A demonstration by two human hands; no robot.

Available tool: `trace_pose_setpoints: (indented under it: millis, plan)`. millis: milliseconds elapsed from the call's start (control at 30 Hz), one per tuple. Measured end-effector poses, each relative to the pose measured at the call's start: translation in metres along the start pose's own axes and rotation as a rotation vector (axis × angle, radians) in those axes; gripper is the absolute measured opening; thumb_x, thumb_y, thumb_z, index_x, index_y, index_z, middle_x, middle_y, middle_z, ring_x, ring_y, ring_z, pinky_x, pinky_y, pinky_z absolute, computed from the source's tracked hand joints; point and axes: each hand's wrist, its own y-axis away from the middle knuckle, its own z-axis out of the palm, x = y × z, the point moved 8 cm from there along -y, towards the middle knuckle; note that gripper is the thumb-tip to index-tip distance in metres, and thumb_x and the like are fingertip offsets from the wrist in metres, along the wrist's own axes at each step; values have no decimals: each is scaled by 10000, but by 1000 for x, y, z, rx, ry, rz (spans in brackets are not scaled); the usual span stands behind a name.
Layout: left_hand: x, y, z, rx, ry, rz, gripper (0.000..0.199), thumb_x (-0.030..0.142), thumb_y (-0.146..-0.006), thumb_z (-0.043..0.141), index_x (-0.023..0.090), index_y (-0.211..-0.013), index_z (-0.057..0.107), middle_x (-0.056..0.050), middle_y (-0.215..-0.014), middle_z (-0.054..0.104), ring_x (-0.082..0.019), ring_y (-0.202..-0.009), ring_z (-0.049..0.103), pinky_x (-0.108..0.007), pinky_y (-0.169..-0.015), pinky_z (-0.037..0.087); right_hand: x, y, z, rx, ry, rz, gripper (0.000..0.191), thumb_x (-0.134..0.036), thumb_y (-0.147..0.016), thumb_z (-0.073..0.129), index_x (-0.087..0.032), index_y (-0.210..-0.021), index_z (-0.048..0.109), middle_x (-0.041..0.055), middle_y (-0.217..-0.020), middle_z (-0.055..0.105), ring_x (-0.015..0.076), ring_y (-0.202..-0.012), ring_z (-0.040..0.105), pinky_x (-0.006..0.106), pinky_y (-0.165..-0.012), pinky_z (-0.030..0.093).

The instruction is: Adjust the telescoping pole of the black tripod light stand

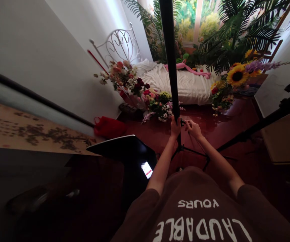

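Printed shirt: your brown shirt [197, 191] fills the bottom edge, so you appear to be standing right over the work, arms reaching forward.
Left hand: your left hand [175, 127] is wrapped around the black pole [171, 50], probably to steady it.
Right hand: your right hand [193, 128] is narrow, its fingertips drawn together on a small dark fitting [182, 123] at the pole's side – seemingly a knob, though its exact form is too small to tell.
Black pole: it rises between you and the bed, passing out at the top; spread legs [182, 147] at its foot likely keep it upright.
Dark panel: to your left, a dark panel [124, 148] with a pale edge stands near your forearm, a lit screen [148, 170] showing against it.
Second stand: another black stand [255, 129] slants across your right, well apart from your hands.
Red bag: a red bag [109, 127] lies on the floor beyond the panel.
Flowers: bunches of flowers [121, 75] and sunflowers [237, 75] flank the pale bed [192, 89] – as if framing it for display.
Far end: a scrolled headboard [121, 40], then palm fronds [235, 37] around a bright garden scene [207, 23], perhaps as a backdrop.
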Motion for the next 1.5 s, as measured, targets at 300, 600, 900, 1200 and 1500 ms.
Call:
trace_pose_setpoints:
  millis: [300, 600, 900, 1200, 1500]
  plan:
    - [2, 0, -1, -8, 11, -13, 584, 698, -904, 384, 171, -1086, 556, -85, -868, 621, -188, -830, 623, -312, -802, 514, 7, -12, 13, -20, -260, 149, 500, -520, -988, 384, -180, -728, 641, 3, -450, 581, 167, -480, 609, 232, -530, 438]
    - [14, 28, -15, 99, 18, -5, 548, 607, -972, 308, 192, -1249, 534, -141, -1161, 635, -209, -1113, 612, -354, -981, 480, 30, 31, 12, -310, -602, 289, 211, -327, -955, 535, -166, -1028, 649, 77, -848, 770, 165, -736, 748, 225, -626, 569]
    - [-15, 133, 22, 57, -28, -84, 404, 450, -1001, 320, 158, -1191, 524, -196, -1221, 535, -220, -1025, 584, -413, -959, 475, 197, 138, -85, 214, -732, 687, 120, -313, -841, 641, -222, -920, 640, 76, -817, 765, 195, -693, 750, 291, -626, 614]
    - [89, 150, 210, -758, 242, 209, 397, 498, -979, 411, 170, -1152, 554, -110, -1108, 628, -186, -1005, 617, -367, -952, 496, 238, 219, -201, 802, -821, 681, 278, -457, -921, 546, -197, -964, 631, 56, -788, 760, 153, -636, 720, 230, -562, 560]
    - [169, 178, 324, -926, 329, 251, 369, 340, -975, 451, 151, -1291, 440, -156, -1171, 631, -215, -1072, 624, -351, -932, 485, 233, 179, -233, 646, -721, 648, 162, -318, -859, 695, -204, -967, 655, 52, -887, 774, 140, -680, 722, 242, -638, 577]
